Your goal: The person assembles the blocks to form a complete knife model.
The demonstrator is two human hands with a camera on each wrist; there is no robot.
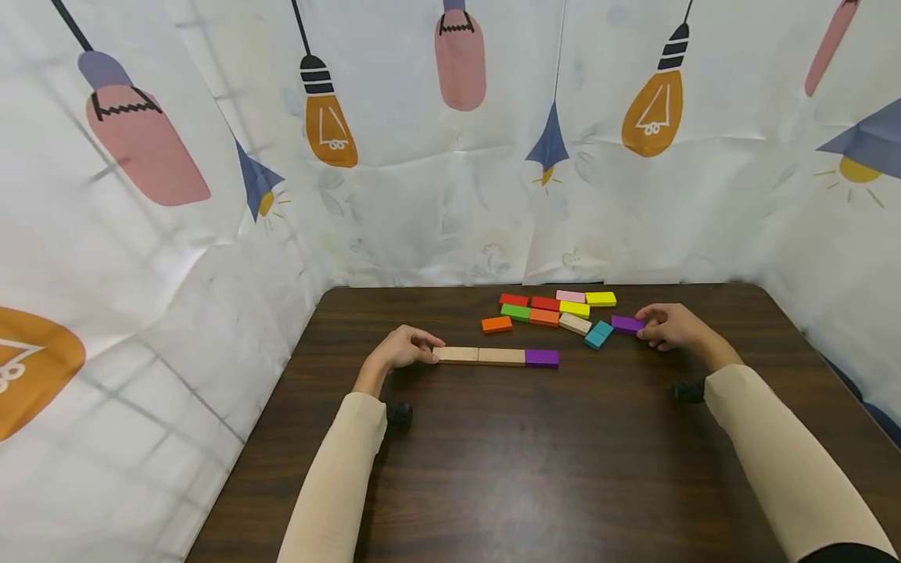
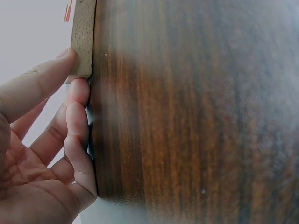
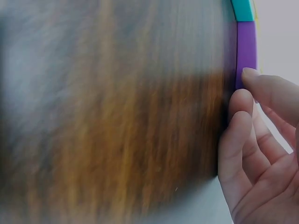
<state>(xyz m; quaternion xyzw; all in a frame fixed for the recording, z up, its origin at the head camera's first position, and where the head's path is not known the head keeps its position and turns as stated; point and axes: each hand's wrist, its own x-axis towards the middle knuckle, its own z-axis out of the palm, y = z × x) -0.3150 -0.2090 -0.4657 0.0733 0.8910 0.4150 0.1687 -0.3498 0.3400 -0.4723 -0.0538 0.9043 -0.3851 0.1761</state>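
On the brown table a straight row is made of two plain wooden blocks and a purple block (image 1: 541, 359) at its right end. My left hand (image 1: 407, 346) pinches the outer end of the leftmost wooden block (image 1: 454, 355); its thumb lies on the block's near side in the left wrist view. Farther right, my right hand (image 1: 669, 325) holds a second purple block (image 1: 625, 324) by its right end, between thumb and fingers. That block's other end meets a teal block (image 1: 599, 335); the far fingers are partly hidden in the right wrist view.
Behind the row lies a loose group of blocks: an orange block (image 1: 497, 324), a green block (image 1: 515, 313), a plain wooden block (image 1: 575, 323), a pink block (image 1: 570, 296) and several red, yellow and orange ones. A printed cloth (image 1: 457, 219) hangs around the table's back and left.
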